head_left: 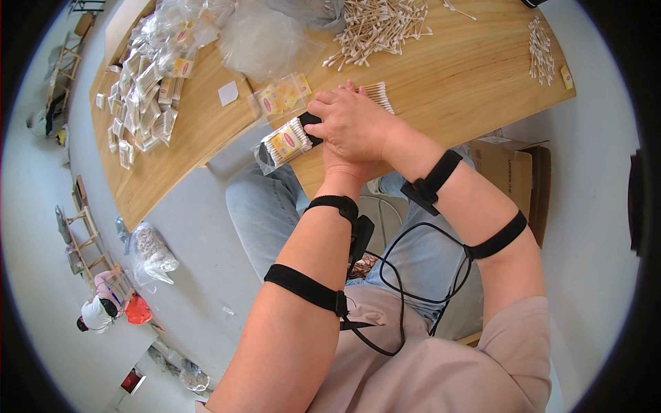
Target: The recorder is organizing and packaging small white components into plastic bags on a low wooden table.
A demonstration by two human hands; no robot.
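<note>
The right hand (359, 125) overlaps and mostly hides the left hand (346, 165); I cannot tell whether either is clamped. Just left of them, a swab packet (287, 143) sits at the near table edge. Beyond lie clear bags (265, 45) and loose swabs (377, 31); filled packets (148, 103) crowd the far left.

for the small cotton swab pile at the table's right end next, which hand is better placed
Probably the right hand: it lies over the left hand, mostly covering it, and has the clearer way toward the small cotton swab pile.
</note>
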